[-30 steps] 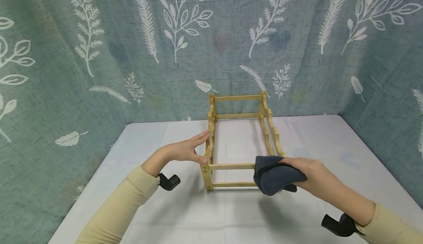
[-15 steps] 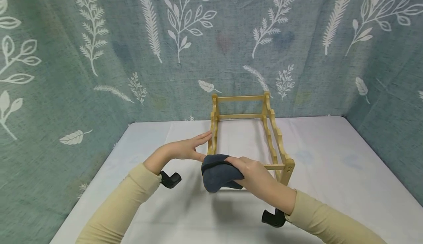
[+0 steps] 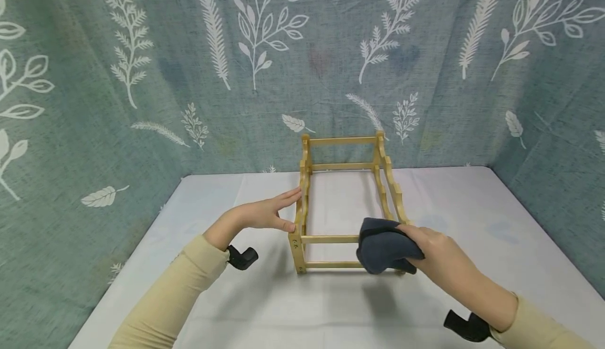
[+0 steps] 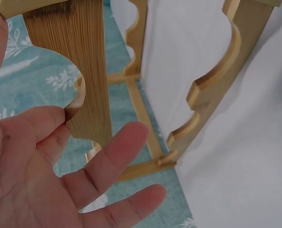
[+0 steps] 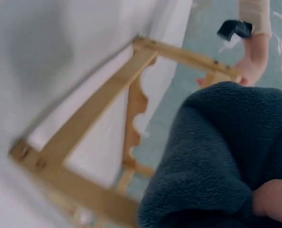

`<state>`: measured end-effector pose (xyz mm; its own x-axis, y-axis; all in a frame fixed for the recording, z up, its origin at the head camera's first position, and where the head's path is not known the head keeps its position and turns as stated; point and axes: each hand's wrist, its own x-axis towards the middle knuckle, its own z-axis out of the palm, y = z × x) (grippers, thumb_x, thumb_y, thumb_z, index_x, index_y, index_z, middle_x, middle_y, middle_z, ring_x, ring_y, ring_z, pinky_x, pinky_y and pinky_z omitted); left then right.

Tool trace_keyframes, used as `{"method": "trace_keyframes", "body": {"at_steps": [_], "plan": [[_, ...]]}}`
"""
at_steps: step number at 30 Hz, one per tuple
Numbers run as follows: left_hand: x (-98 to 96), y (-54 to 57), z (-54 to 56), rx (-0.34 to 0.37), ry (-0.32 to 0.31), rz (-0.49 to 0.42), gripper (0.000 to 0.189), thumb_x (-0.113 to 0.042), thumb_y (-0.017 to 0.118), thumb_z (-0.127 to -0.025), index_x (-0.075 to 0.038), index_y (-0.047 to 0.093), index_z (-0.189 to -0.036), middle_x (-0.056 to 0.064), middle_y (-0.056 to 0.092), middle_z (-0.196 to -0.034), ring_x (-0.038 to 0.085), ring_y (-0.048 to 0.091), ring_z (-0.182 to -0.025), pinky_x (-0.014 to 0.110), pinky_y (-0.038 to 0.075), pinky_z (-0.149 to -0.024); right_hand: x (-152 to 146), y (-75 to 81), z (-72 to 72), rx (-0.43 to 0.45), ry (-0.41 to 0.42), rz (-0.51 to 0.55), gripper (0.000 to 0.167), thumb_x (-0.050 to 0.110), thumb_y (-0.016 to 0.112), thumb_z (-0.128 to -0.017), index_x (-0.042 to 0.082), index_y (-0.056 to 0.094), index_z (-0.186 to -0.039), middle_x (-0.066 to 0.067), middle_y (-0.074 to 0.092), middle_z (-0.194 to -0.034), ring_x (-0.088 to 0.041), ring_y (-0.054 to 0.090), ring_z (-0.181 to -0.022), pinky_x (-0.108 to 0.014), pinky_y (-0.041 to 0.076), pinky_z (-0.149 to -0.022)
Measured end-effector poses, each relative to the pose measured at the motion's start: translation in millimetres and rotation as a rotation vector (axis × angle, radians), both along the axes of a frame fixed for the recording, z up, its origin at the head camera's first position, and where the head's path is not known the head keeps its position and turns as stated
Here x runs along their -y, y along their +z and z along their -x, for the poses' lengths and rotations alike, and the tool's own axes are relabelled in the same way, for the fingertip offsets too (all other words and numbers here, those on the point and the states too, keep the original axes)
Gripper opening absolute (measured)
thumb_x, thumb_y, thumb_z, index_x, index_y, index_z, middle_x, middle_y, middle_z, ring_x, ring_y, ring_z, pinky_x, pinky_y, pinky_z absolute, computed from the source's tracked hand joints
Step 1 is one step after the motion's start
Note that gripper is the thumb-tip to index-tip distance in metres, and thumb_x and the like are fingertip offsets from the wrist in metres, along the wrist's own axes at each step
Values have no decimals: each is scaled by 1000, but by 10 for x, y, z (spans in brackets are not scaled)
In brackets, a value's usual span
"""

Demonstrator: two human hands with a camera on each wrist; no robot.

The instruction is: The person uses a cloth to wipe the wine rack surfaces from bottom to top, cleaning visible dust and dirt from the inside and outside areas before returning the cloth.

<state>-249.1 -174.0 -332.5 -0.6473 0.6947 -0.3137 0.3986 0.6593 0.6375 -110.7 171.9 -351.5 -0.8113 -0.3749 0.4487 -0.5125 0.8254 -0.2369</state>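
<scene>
A light wooden rack (image 3: 331, 239) with scalloped, notched side rails stands on the white table. My left hand (image 3: 264, 215) holds its left side near the front corner. In the left wrist view, a bent finger of that left hand (image 4: 46, 175) meets a notch of the side rail (image 4: 91, 71), while two other fingers stretch out loosely. My right hand (image 3: 441, 249) grips a folded dark blue cloth (image 3: 385, 246) at the right part of the rack's front bars. The cloth (image 5: 217, 156) fills much of the right wrist view and hides the rack's near right corner in the head view.
The white tabletop (image 3: 472, 207) extends around the rack. Behind and beside it hangs a green-blue curtain (image 3: 321, 49) printed with white leaves. Black wrist devices (image 3: 242, 258) sit on both wrists.
My right hand swept the cloth left along the front bars to the left corner, then back to the right end. My left hand has stayed on the rack's left side.
</scene>
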Motion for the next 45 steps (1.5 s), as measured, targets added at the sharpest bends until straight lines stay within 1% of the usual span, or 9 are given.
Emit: {"method": "trace_keyframes", "body": {"at_steps": [4, 8, 19, 25, 28, 31, 35, 42, 45], "plan": [[6, 32, -15, -2, -11, -9, 96, -52, 60, -81, -17, 1, -149, -1, -10, -154, 27, 1, -141, 49, 27, -106, -168, 55, -64, 49, -74, -50, 56, 2, 81, -62, 1, 59, -113, -18, 66, -98, -34, 64, -85, -40, 53, -70], [35, 51, -27, 0, -40, -27, 94, -50, 57, -83, -15, 0, -149, 3, -11, -154, 26, -3, -141, 49, 28, -105, -132, 58, -59, 65, -42, -55, 54, 4, 81, -63, 4, 59, -113, -15, 66, -98, -31, 64, -85, -39, 53, -69], [15, 51, 26, -10, -67, -1, 96, -53, 56, -80, -17, 1, -149, 0, -10, -154, 26, -3, -141, 49, 26, -106, 555, -70, 179, -24, 144, 20, 50, 4, 81, -65, 6, 60, -111, -10, 66, -95, -24, 65, -85, -32, 53, -70], [1, 46, 35, -2, -56, 12, 92, -49, 57, -82, -18, 1, -149, 0, -9, -154, 26, -5, -141, 50, 24, -107, 834, -163, 258, -175, 306, 18, 51, 8, 82, -65, 9, 58, -110, -6, 63, -86, -19, 66, -76, -26, 54, -66], [-3, 37, 34, -7, -57, 28, 88, -43, 57, -85, -17, 1, -149, 0, -9, -154, 25, -5, -141, 50, 24, -107, 909, -171, 255, -251, 406, 71, 53, 9, 83, -63, 9, 57, -109, -5, 61, -85, -16, 65, -75, -23, 53, -66], [-3, 35, 30, -11, -49, 41, 84, -36, 57, -88, -18, 2, -149, -1, -9, -154, 25, -5, -141, 50, 24, -107, 978, -182, 250, -279, 464, 115, 54, 10, 83, -63, 9, 57, -110, -4, 61, -85, -15, 64, -75, -20, 52, -68], [2, 47, 22, -14, -49, 37, 86, -39, 58, -87, -18, 2, -149, 0, -8, -154, 26, -4, -141, 51, 23, -107, 1085, -296, 284, -220, 440, 73, 48, 12, 81, -67, 9, 58, -110, -6, 62, -85, -15, 65, -76, -20, 52, -68], [16, 43, 27, -25, -60, 30, 96, -55, 57, -79, -17, 4, -149, -1, -7, -154, 26, -3, -141, 51, 23, -107, 1222, -657, 339, 52, 353, -162, 41, 13, 78, -72, 12, 58, -108, -8, 64, -82, -18, 65, -71, -21, 51, -58], [22, 38, 32, -28, -60, 33, 96, -55, 57, -79, -18, 4, -149, -1, -7, -154, 26, -3, -141, 51, 23, -107, 1233, -741, 356, 81, 344, -191, 42, 13, 79, -70, 12, 58, -106, -8, 64, -80, -18, 64, -69, -22, 50, -56]]}}
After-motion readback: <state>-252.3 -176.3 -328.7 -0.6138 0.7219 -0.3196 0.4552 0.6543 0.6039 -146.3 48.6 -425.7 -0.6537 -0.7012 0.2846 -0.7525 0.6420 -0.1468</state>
